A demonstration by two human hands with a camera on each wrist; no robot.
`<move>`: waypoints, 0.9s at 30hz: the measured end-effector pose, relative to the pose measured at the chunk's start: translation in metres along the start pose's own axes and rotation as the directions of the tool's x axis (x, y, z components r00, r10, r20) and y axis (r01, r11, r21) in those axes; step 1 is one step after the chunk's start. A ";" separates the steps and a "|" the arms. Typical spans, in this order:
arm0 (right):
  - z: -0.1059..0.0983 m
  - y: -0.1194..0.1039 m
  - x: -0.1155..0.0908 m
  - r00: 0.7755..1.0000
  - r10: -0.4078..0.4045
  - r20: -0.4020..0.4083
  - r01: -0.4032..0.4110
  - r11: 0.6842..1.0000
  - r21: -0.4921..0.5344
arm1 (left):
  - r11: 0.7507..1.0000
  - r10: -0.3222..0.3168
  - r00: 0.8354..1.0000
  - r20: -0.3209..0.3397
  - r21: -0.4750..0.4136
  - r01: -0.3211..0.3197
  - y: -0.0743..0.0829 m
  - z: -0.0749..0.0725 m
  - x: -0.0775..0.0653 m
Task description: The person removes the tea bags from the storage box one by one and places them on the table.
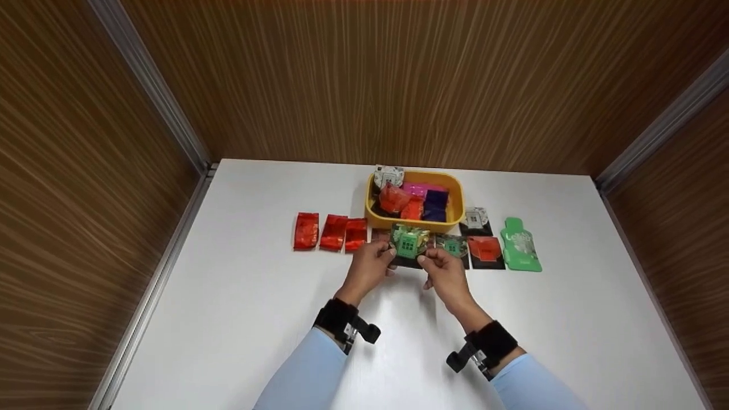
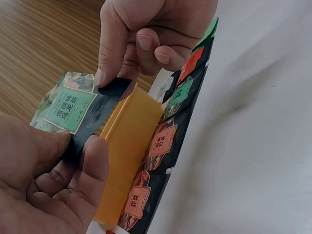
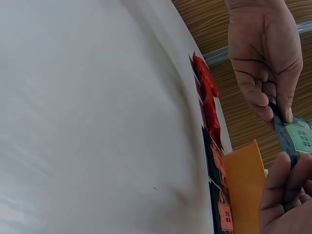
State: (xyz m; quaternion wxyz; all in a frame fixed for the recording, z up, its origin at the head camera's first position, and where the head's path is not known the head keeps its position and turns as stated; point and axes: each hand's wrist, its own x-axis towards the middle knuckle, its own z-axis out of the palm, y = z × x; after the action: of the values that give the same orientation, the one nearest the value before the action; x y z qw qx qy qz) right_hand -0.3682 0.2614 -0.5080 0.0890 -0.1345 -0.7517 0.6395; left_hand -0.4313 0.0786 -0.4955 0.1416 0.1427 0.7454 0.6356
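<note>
A flat black sachet with a green label (image 1: 407, 244) is held up above the table, just in front of the yellow bin (image 1: 414, 225). My left hand (image 1: 369, 266) pinches one lower corner between thumb and fingers. The opposite lower corner is pinched by my right hand (image 1: 447, 276). In the left wrist view, the sachet's green label (image 2: 69, 109) faces up with printed characters, and both thumbs press on its dark edge. Behind the held sachet, two black sachets with red-orange labels (image 2: 162, 140) lie on the table, mostly hidden in the head view.
Left of the bin lie three red packets (image 1: 307, 230). To its right are a green-labelled sachet (image 1: 454, 246), a red-labelled sachet (image 1: 486, 250), a white-and-black sachet (image 1: 475, 220) and a green bottle-shaped pouch (image 1: 520, 246). Mixed packets (image 1: 435, 204) fill the bin. Wood-grain panels (image 1: 364, 85) enclose the table.
</note>
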 end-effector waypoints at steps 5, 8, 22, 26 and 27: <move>0.006 0.002 -0.005 1.000 -0.017 -0.019 0.017 1.000 -0.026 | 1.000 0.002 1.000 0.001 0.026 -0.002 -0.004 -0.006 -0.005; 0.010 0.005 -0.007 1.000 -0.001 -0.017 0.001 1.000 -0.023 | 1.000 0.006 1.000 -0.002 0.016 -0.006 -0.007 -0.009 -0.008; 0.025 0.022 -0.018 0.994 0.071 0.082 -0.060 0.990 -0.129 | 0.964 -0.108 0.977 -0.185 0.221 0.149 -0.036 -0.083 -0.027; 0.017 0.025 -0.018 0.993 0.097 0.069 -0.088 0.988 -0.126 | 0.948 -0.222 0.946 -0.237 0.173 0.267 -0.054 -0.125 -0.039; 0.015 0.026 -0.018 0.993 0.101 0.067 -0.092 0.988 -0.122 | 0.942 -0.244 0.938 -0.245 0.169 0.289 -0.058 -0.134 -0.042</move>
State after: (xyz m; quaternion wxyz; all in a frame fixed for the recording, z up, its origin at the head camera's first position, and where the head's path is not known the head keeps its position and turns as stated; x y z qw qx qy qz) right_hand -0.3533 0.2454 -0.5355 0.0223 -0.1525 -0.7836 0.6018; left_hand -0.4472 -0.0682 -0.5313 0.1279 -0.0178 0.8297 0.5430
